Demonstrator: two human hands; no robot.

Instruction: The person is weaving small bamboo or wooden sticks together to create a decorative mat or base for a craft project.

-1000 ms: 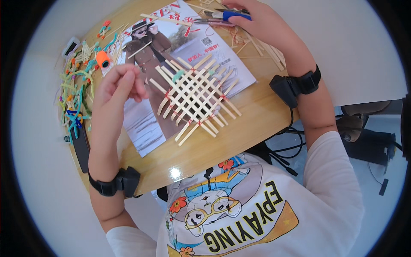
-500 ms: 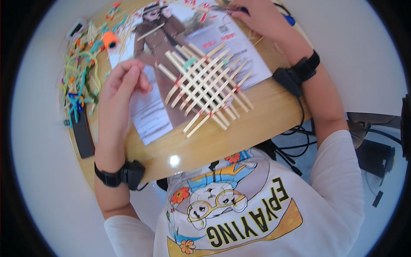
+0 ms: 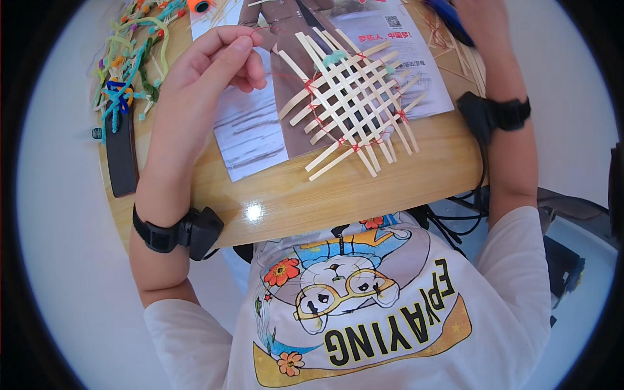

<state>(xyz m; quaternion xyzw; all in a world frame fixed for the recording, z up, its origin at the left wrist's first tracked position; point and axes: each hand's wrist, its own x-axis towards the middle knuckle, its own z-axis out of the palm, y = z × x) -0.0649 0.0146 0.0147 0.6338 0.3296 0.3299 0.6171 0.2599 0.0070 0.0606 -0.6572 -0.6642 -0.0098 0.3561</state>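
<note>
My left hand [image 3: 218,62] is closed in a pinch on a thin red thread [image 3: 276,76], left of a woven lattice. The lattice [image 3: 354,97] is made of crossed pale wooden strips, tied with red thread around its edge, with tufts of green near its far side. It lies tilted on a printed magazine page [image 3: 253,146]. At the far right, my right hand [image 3: 482,26] is blurred and cut off by the upper edge, so its fingers cannot be made out. It is beside a dark blue object [image 3: 450,18] whose kind I cannot tell.
Tangled coloured pipe cleaners [image 3: 123,65] lie at the far left. Near them are a long dark strip [image 3: 121,159] and an orange spool [image 3: 199,5]. Loose pale strips [image 3: 469,65] lie at the right of the wooden table [image 3: 286,195]. Black cables [image 3: 448,227] hang below its edge.
My right hand has moved right, from the top of the page to beside the blue object. My left hand stays pinched by the lattice. The whole view has shifted, with the table higher in it.
</note>
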